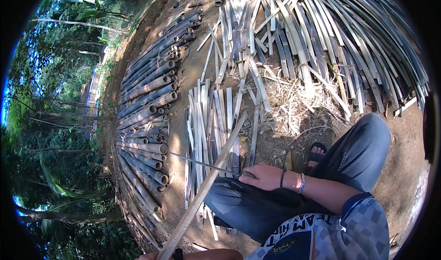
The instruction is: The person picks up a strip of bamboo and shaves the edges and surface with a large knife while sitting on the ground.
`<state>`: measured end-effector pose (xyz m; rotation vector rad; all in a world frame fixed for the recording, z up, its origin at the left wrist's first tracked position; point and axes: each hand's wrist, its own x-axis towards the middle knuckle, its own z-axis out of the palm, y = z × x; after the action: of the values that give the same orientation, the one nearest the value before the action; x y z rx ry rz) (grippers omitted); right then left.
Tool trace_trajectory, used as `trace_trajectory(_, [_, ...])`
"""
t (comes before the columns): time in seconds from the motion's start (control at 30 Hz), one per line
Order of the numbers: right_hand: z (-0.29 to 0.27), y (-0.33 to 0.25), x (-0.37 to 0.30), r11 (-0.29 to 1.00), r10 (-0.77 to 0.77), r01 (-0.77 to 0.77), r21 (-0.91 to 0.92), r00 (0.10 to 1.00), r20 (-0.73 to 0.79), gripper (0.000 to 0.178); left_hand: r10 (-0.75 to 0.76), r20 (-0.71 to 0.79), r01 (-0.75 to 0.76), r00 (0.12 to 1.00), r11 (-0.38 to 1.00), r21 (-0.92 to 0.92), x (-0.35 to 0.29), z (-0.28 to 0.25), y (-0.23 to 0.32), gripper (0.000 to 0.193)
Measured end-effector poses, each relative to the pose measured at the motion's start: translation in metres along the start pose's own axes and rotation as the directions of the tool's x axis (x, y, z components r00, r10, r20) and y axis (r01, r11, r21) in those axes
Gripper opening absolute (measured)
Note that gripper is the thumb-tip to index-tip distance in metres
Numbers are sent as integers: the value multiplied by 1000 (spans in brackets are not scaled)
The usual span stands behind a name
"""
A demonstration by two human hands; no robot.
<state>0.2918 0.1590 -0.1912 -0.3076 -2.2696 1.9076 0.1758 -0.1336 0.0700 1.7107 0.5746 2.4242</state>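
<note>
My right hand (260, 176) is closed round the handle of a long, thin-bladed knife (190, 160), over my bent leg. The blade points left and crosses a long pale bamboo strip (202, 193). That strip slants from the bottom edge up toward the middle of the view. At the bottom edge my left hand (148, 256) is at the strip's lower end, closed on it, mostly cut off by the frame. Just left of my leg, many split bamboo slats (198, 122) lie side by side on the ground.
Whole bamboo poles (147, 92) lie stacked to the left, cut ends toward me. A wide spread of long slats (363, 44) covers the far right. Curled shavings (294, 106) litter the dirt ahead of my sandalled foot (316, 153). Trees (55, 122) stand beyond the poles.
</note>
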Motion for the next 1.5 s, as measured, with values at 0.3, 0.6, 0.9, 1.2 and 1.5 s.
trace_trajectory(0.3, [6,15,2,995,91,-92,37,996,5,56,-32,289,48,957,998,-50,26,58,-59,43])
trace_trajectory(0.6, [9,14,10,983,183,-184,15,982,50,55,-35,168,16,985,994,113,19,48,-46,31])
trace_trajectory(0.9, [8,22,13,989,147,-147,-12,989,5,52,-16,219,5,976,999,50,22,51,-50,43])
trace_trajectory(1.2, [9,28,14,996,91,-90,-16,995,30,56,-34,223,13,974,996,92,24,54,-50,42])
trace_trajectory(1.5, [10,36,20,989,147,-146,24,988,-41,53,1,201,-16,980,997,70,21,59,-57,43])
